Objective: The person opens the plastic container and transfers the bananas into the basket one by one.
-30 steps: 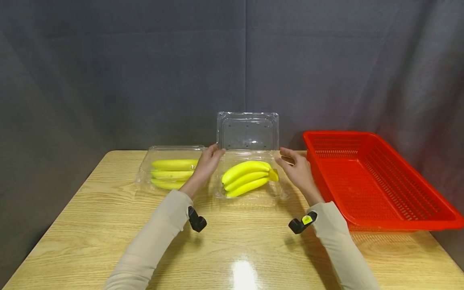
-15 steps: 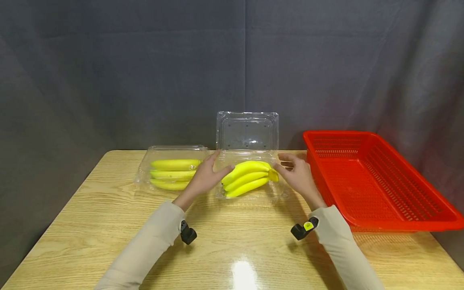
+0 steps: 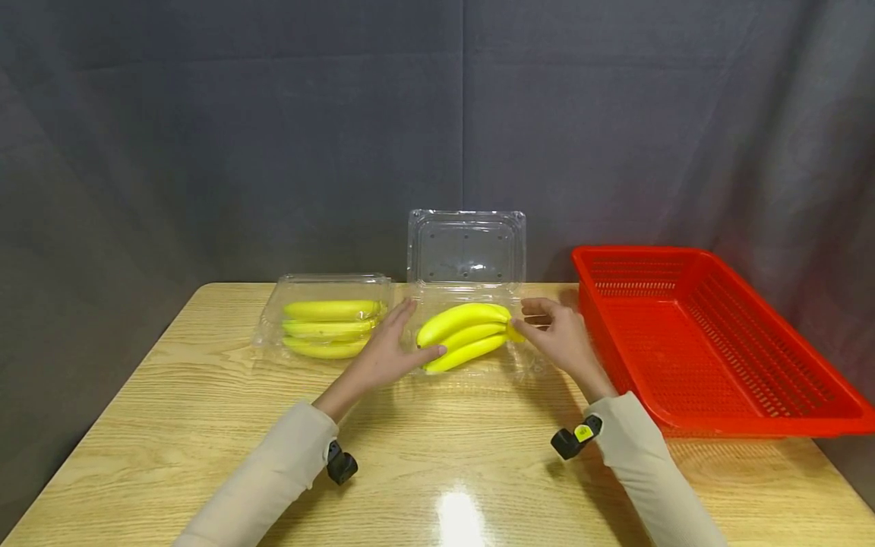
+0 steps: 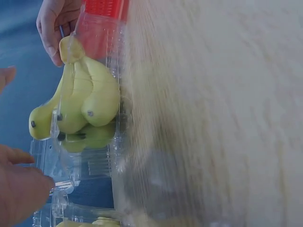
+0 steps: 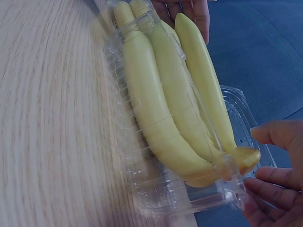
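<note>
A bunch of yellow bananas [image 3: 465, 334] lies in the base of a clear plastic clamshell box [image 3: 467, 247], its lid standing up behind. My left hand [image 3: 386, 349] is at the box's left end, thumb stretched out near the banana tips and fingers extended along the side. In the left wrist view a gap shows between that hand [image 4: 21, 189] and the fruit. At the stem end, my right hand [image 3: 563, 342] has its thumb close above the stem. Its fingers [image 5: 279, 177] are loosely bent at the box's end wall in the right wrist view.
Left of the open box sits another clear box [image 3: 335, 285], closed over more bananas [image 3: 324, 330]. A large red plastic basket [image 3: 690, 357] stands on the right of the wooden table [image 3: 424, 471]. A grey curtain [image 3: 273, 137] hangs behind the table.
My left hand has moved from the back left corner of the open box toward me, its thumb now by the banana tips. The right hand has shifted slightly toward the stem.
</note>
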The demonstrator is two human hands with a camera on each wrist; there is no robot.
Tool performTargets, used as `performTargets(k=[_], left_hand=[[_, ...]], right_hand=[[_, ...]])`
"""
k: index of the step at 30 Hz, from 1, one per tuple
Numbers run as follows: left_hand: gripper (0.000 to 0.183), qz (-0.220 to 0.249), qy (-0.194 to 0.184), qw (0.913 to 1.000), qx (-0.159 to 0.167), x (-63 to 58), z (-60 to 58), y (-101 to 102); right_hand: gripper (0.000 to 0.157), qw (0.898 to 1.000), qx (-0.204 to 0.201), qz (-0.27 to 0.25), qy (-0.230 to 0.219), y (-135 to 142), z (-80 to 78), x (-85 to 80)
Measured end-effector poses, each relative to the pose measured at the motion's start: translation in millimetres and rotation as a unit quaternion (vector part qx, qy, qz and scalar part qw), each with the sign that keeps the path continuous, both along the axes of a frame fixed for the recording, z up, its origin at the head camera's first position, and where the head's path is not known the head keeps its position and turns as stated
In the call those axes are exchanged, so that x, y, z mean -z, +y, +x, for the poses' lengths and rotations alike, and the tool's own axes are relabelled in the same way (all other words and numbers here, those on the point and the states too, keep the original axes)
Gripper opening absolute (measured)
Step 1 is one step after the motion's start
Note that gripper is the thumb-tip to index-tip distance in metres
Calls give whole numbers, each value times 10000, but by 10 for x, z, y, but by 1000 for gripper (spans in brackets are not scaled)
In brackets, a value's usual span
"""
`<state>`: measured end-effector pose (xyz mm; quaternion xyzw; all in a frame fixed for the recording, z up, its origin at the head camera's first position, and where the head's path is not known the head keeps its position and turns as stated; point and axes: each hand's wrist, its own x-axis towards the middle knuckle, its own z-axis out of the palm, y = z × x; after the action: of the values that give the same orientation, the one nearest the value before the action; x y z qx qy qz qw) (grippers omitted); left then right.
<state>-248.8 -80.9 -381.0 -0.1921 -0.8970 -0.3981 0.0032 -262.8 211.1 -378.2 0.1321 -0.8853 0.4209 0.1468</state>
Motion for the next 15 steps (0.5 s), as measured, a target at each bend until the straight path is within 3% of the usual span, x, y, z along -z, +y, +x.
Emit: performTargets(k=[15], left_hand=[[106, 212, -194, 9994, 204, 170, 155, -10]], right_hand=[[42, 9997, -133, -22, -205, -49, -13, 49]])
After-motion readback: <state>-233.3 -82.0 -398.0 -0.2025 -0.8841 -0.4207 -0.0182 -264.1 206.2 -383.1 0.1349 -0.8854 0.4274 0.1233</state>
